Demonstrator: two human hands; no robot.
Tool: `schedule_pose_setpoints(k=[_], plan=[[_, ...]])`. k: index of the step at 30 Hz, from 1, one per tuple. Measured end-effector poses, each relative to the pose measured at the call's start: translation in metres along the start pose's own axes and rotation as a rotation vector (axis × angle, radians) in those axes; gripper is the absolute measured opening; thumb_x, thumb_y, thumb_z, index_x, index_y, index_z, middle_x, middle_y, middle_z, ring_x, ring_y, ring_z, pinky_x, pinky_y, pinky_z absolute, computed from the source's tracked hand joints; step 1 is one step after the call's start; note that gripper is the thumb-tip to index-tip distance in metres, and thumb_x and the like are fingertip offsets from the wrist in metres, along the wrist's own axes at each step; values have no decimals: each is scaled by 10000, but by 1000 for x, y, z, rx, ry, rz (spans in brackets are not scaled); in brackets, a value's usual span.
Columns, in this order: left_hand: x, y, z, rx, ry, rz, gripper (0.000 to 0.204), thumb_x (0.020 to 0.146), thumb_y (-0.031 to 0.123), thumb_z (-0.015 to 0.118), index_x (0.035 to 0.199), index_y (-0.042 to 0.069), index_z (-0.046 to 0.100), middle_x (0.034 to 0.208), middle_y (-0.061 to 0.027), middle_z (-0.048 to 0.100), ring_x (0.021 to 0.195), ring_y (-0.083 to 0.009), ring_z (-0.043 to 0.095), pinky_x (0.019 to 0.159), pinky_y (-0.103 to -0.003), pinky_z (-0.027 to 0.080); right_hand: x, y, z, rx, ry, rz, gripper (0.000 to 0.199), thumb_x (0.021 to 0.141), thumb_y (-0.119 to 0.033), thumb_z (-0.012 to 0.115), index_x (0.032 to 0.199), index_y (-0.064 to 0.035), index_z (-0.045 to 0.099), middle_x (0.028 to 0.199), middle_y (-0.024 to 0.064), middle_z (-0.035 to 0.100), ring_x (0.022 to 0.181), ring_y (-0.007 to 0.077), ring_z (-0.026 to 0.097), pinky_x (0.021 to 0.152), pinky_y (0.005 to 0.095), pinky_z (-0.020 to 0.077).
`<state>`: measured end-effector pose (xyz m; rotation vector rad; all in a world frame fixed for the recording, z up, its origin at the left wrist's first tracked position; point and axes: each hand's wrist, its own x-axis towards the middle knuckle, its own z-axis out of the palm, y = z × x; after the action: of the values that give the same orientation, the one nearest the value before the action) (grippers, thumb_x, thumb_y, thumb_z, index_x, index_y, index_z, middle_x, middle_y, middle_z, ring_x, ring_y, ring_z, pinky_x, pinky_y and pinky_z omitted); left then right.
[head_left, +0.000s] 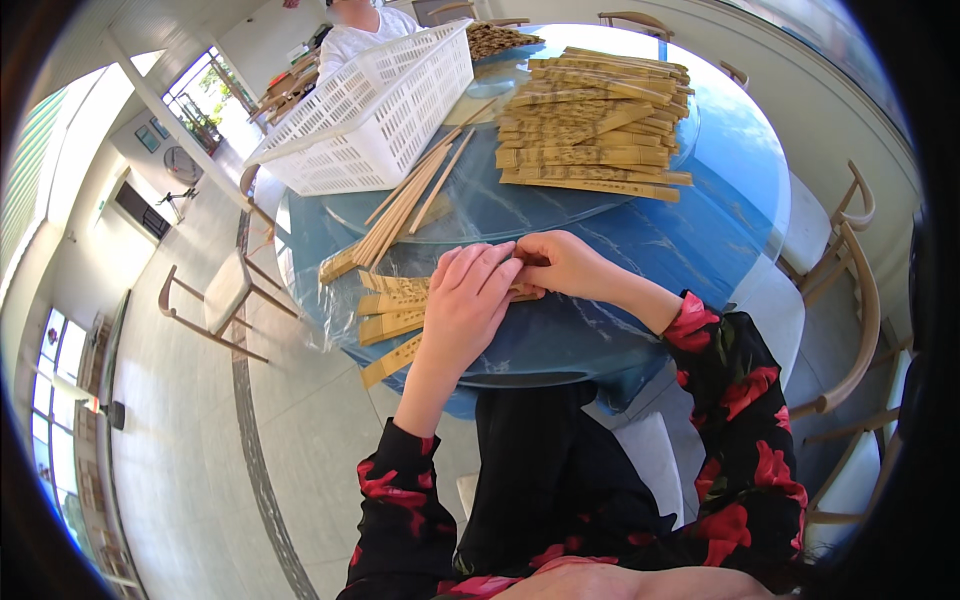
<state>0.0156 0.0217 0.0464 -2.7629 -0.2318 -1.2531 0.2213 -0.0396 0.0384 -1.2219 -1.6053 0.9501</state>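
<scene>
My left hand [468,295] lies palm down, fingers together and curled, over some tan paper chopstick sleeves [392,325] at the table's near edge. The sleeves' ends fan out to the left from under it. My right hand [560,264] meets the left fingertips, its thumb and fingers pinched together; what they hold is hidden. A small tan end shows beneath the joined fingers. Just beyond my left hand lies a loose bunch of wooden chopsticks [405,205], resting partly on another sleeve [340,263].
A tall pile of filled-looking tan sleeves [590,125] stands at the back right of the round table with its blue cover [640,320]. A white slotted basket [365,120] is at the back left, with more sticks [500,40] behind. Chairs [225,300] surround the table; a person [365,42] sits opposite.
</scene>
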Motion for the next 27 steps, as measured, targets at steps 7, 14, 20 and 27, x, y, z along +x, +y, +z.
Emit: schedule_pose_setpoints(k=[7,14,20,27], plan=[[-9,-2,2,-83,-71,-168,442,754,23,820,1165,89,673,1104,-76,693,1065,-317,644,953,-439,532,-1,-6,-4,14,-40,145,107,1004,-92,654,1012,13,669,806,54,708,668,89,635,608,237,494],[-10,-2,0,-140,-83,-181,428,768,36,833,1163,73,674,1082,-95,695,1033,-333,652,890,-428,547,0,-5,-2,-5,-71,114,134,1022,-118,661,1009,15,669,796,49,703,660,87,632,599,240,489],[-8,0,0,-181,-67,-208,397,781,41,834,1145,61,675,1068,-110,690,1031,-351,649,889,-436,543,0,-8,-1,-46,-54,125,131,1024,-119,655,1017,10,677,793,44,704,655,86,632,592,244,486],[-11,-2,1,-225,-98,-243,373,791,45,826,1130,54,670,1066,-119,688,1038,-361,648,888,-441,541,0,-3,-1,-62,-59,109,117,1013,-104,652,1010,7,685,788,43,705,646,89,630,590,252,484]])
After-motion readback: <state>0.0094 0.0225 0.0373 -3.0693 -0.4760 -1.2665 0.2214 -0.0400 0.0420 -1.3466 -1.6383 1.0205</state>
